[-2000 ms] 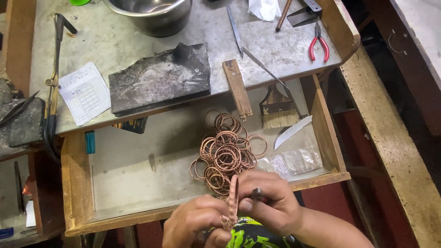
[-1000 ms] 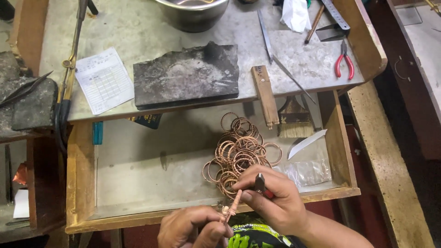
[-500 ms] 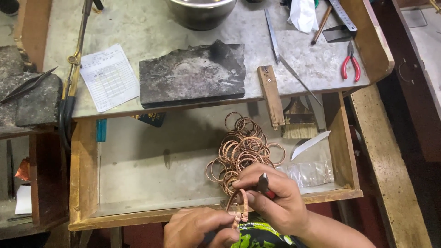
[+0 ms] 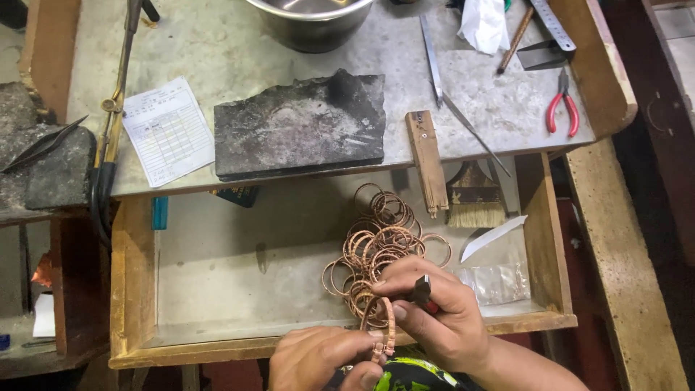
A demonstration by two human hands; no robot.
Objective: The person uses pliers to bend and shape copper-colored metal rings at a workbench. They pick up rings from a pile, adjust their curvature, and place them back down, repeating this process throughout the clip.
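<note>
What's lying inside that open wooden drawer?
In the drawer: a heap of copper-coloured rings, a flat brush, a clear plastic bag and a white slip. Both hands cover the front edge there.

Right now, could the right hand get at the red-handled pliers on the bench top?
Probably not without letting go: the right hand grips a dark tool against the copper ring over the drawer. The red-handled pliers lie far up the bench, though nothing blocks the path.

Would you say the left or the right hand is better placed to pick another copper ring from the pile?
Probably the right hand: it lies against the ring pile, while the left hand pinches the bangle.
</note>
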